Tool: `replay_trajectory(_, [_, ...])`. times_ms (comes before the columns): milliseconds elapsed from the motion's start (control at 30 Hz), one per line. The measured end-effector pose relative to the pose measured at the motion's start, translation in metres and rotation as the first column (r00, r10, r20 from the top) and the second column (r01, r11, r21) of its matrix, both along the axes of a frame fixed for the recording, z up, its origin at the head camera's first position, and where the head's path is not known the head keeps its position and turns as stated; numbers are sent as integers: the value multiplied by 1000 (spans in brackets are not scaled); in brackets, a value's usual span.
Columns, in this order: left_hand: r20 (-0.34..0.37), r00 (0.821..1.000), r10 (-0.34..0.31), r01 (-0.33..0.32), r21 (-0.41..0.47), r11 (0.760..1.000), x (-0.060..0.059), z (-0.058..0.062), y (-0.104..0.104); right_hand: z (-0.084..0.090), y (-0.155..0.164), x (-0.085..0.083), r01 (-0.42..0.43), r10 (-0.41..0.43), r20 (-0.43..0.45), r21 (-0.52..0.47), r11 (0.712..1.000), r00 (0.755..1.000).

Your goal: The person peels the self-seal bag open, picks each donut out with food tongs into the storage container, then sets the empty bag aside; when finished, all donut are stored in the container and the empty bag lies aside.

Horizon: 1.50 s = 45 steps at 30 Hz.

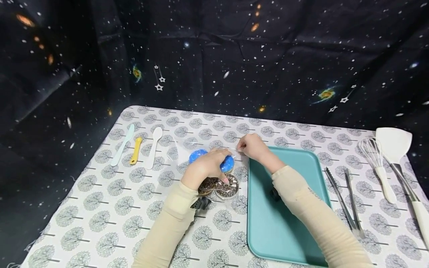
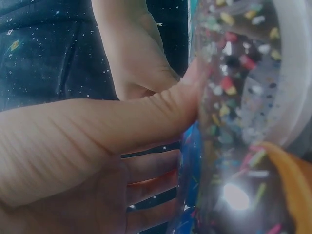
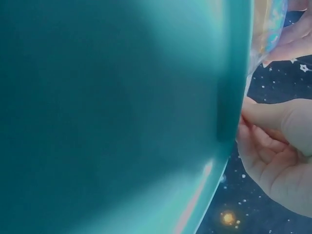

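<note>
Blue-iced donuts [image 1: 228,163] and chocolate donuts with sprinkles [image 1: 227,187] lie in a clear plastic bag [image 1: 171,152] at mid-table. My left hand [image 1: 209,163] rests over them, fingers on the blue side and thumb on a chocolate one. In the left wrist view that thumb [image 2: 151,117] presses the film over the sprinkles, with straight fingers behind. With thumb and fingertips, my right hand [image 1: 253,147] pinches the bag's edge by the tray's far left corner. The right wrist view shows this pinching hand [image 3: 278,141] partly behind the tray rim.
A teal tray [image 1: 285,223] lies under my right forearm. Right of it are metal tongs [image 1: 350,201], a whisk [image 1: 382,175] and a white spatula [image 1: 395,143]. To the left lie a pale blue knife [image 1: 123,145], a yellow-handled piece [image 1: 135,150] and a white spoon [image 1: 155,147].
</note>
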<state>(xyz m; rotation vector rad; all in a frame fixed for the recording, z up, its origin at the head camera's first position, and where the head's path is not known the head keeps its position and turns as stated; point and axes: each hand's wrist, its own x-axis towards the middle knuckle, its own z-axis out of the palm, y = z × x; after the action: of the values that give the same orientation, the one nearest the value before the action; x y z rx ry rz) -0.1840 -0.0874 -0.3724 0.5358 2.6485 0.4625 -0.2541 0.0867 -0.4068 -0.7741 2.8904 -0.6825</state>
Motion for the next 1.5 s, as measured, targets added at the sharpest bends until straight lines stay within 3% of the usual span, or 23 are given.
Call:
replay_trajectory(133, [5,1000,-9,9,-6,1000,-1,0,0,3,5,2,0,-1,-46,-25,1000,999])
replay_trajectory(300, [18,1000,-12,12,-26,1000,-1,2,0,11,12,2,-7,5,-38,-48,999,999])
replay_trajectory(433, [31,1000,1,0,-27,1000,0,3,0,12,19,3,-13,12,-19,-25,1000,1000])
replay_trajectory(633, [50,999,10,-10,5,1000,1,1,0,11,27,9,3,-3,-61,-1,1000,998])
replay_trajectory(767, [47,999,20,-21,5,1000,1,1,-1,13,24,12,-44,44,-110,4,999,993])
replay_trajectory(867, [46,999,18,-18,5,1000,0,1,-1,13,20,16,-121,124,-143,34,992,982])
replay_trajectory(1000, [54,998,15,-15,2,1000,-1,1,0,12,17,22,-258,267,-193,72,963,944])
replay_trajectory(1133, [60,998,21,-22,10,1000,-1,1,0,11,14,27,-318,332,-238,97,943,913])
replay_trajectory(1367, [51,999,14,-15,15,1000,-2,1,0,11,13,30,-323,329,-173,65,944,928])
replay_trajectory(1500, [59,998,7,-8,13,1000,-2,1,1,10,16,30,-315,328,-165,97,944,930])
